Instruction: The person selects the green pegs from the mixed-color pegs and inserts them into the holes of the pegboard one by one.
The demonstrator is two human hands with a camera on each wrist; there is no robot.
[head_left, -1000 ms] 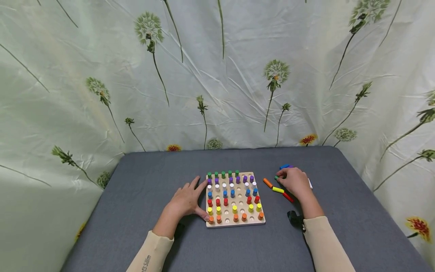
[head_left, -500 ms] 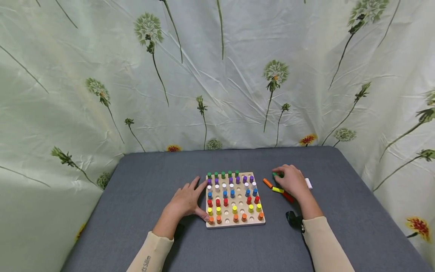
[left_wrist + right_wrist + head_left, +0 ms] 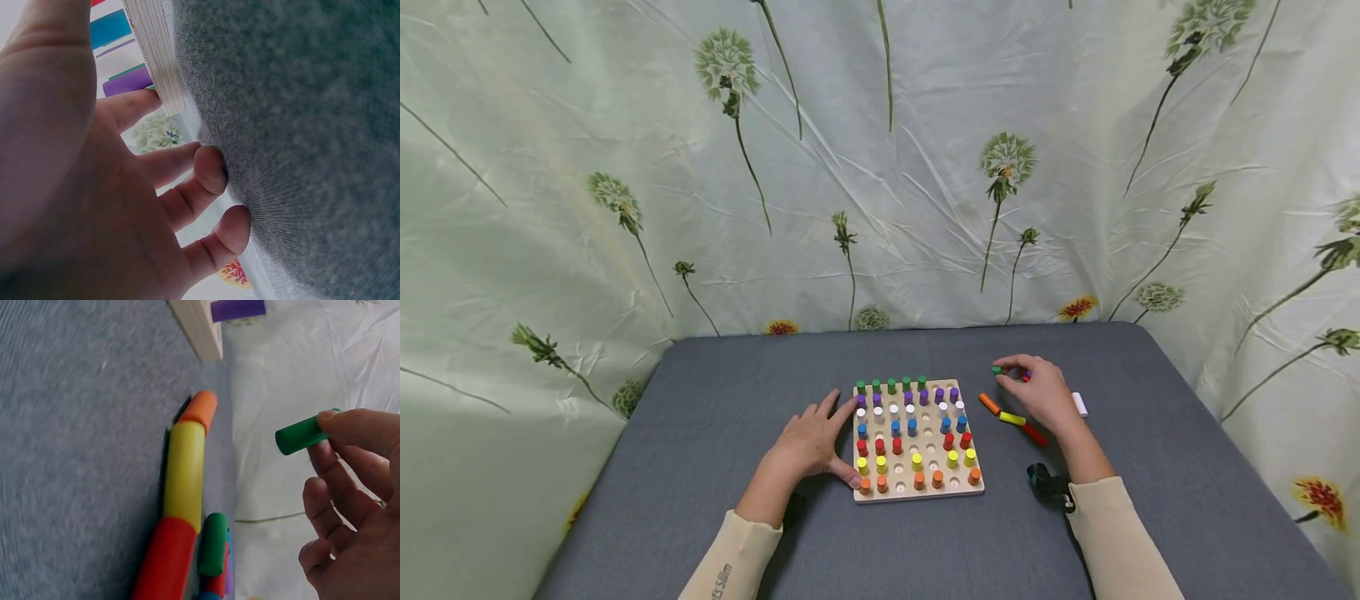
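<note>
A wooden pegboard (image 3: 928,493) lies on the table, its coloured pegs standing in rows from green at the far side to orange at the near side. Several holes show no peg. My left hand (image 3: 811,443) rests at the board's left edge, thumb near the front corner and index finger near the back one. In the left wrist view, that index finger touches the board's side (image 3: 159,62). Right of the board, my right hand (image 3: 1041,393) pinches a green peg (image 3: 302,434) between thumb and fingers, raised off the table.
Loose orange (image 3: 989,404), yellow (image 3: 1012,418) and red (image 3: 1034,435) pegs lie in a line right of the board. A white peg (image 3: 1079,404) lies beyond my right wrist. Another green peg (image 3: 214,544) lies among others partly hidden. A flowered curtain (image 3: 880,167) hangs behind the table.
My right hand has lifted the green peg and moved it left and away, toward the board's far side. The white peg has come into fuller view. My left hand has stayed in place.
</note>
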